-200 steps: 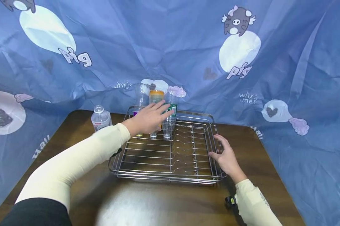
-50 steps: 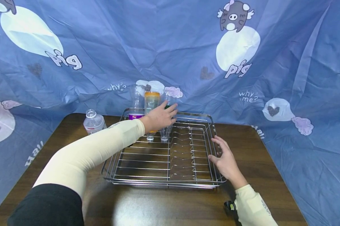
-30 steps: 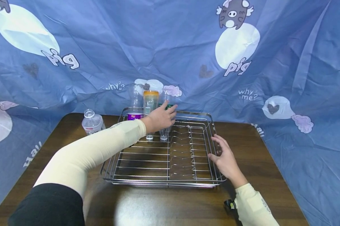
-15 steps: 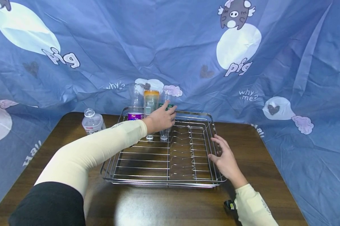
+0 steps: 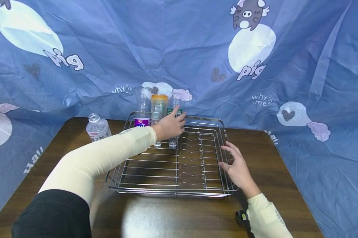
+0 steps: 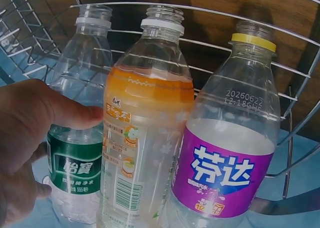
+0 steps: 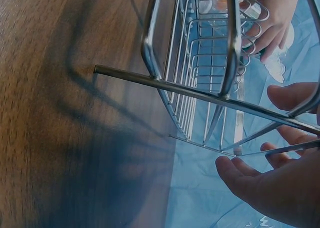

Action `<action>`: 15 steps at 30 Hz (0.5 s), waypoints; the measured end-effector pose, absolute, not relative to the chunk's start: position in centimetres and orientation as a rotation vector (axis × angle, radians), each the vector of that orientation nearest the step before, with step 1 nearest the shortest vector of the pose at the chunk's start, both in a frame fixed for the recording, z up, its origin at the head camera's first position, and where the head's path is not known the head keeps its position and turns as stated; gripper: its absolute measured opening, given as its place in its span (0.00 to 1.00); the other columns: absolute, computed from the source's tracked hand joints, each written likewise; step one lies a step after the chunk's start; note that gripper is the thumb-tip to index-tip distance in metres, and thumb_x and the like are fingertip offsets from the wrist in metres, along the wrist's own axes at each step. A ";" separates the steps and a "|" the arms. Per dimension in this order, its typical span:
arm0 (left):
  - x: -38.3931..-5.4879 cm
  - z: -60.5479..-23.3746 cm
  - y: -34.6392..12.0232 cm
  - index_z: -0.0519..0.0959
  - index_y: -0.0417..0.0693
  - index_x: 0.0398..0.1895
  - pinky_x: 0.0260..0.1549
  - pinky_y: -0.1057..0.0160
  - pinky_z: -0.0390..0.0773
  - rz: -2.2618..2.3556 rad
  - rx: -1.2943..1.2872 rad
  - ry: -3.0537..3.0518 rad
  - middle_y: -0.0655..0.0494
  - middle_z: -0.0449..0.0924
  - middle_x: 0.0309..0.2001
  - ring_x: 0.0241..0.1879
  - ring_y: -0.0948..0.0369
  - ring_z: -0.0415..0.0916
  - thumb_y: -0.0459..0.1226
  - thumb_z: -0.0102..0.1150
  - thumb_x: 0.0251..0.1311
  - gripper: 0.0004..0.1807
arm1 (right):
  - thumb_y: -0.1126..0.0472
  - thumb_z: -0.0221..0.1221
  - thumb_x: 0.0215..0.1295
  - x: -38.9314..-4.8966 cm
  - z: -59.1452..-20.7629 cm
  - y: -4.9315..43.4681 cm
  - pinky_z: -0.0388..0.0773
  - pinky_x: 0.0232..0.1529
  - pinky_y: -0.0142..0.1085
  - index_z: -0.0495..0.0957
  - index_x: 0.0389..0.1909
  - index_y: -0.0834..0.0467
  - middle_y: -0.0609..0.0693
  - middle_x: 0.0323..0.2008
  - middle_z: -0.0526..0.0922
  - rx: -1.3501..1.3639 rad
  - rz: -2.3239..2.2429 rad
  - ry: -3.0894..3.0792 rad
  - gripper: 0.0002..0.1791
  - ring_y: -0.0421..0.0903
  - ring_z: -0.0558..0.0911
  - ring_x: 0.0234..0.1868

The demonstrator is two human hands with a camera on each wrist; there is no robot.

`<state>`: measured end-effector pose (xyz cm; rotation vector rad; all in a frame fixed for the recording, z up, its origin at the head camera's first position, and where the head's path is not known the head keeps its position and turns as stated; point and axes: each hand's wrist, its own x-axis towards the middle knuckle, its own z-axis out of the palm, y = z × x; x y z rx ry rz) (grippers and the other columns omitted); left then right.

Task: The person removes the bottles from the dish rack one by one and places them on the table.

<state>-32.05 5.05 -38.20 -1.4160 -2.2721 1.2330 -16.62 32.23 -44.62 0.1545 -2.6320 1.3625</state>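
Observation:
Three empty plastic bottles stand upside down at the back left of a wire dish rack (image 5: 155, 190). My left hand (image 5: 170, 125) holds the rightmost, a clear water bottle with a green label (image 6: 75, 163). In the left wrist view its thumb lies across the front, the other fingers partly hidden behind. Beside it is a bottle with an orange band (image 6: 150, 92), then a purple-labelled soda bottle (image 6: 225, 158) with a yellow neck ring. My right hand (image 5: 238, 167) holds the rack's right rim, thumb on the inner side, fingers outside.
Left of the rack, a clear bottle (image 5: 98, 127) stands upright, uncapped, on the brown wooden table (image 5: 155, 218). A blue cloth (image 5: 179, 53) printed with pigs hangs behind the table. The rack's wavy dividers (image 5: 192, 165) run along its right half.
Since the earliest frame, my left hand has moved slightly and its fingers have drawn closer round the green-labelled bottle. Over the last second both hands and the bottles stay nearly still.

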 end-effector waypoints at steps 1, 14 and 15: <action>-32.1 -38.2 5.1 0.71 0.66 0.72 0.71 0.31 0.47 1.239 -1.415 -2.272 0.57 0.65 0.74 0.77 0.48 0.50 0.46 0.65 0.65 0.31 | 0.77 0.64 0.55 -16.6 -44.6 32.2 0.72 0.59 0.55 0.72 0.64 0.68 0.60 0.75 0.59 0.153 1.364 -2.633 0.33 0.62 0.67 0.67; -32.1 -38.1 5.3 0.73 0.72 0.69 0.69 0.27 0.43 1.262 -1.392 -2.241 0.61 0.69 0.72 0.76 0.48 0.53 0.44 0.62 0.66 0.28 | 0.77 0.64 0.55 -16.7 -44.6 32.2 0.72 0.60 0.55 0.72 0.64 0.67 0.59 0.75 0.59 0.138 1.377 -2.641 0.32 0.62 0.66 0.68; -32.1 -38.1 5.3 0.72 0.72 0.70 0.69 0.27 0.43 1.267 -1.392 -2.239 0.61 0.68 0.72 0.76 0.48 0.52 0.44 0.62 0.66 0.28 | 0.77 0.64 0.55 -16.6 -44.6 32.3 0.72 0.60 0.55 0.72 0.64 0.67 0.59 0.75 0.59 0.139 1.376 -2.642 0.32 0.62 0.66 0.68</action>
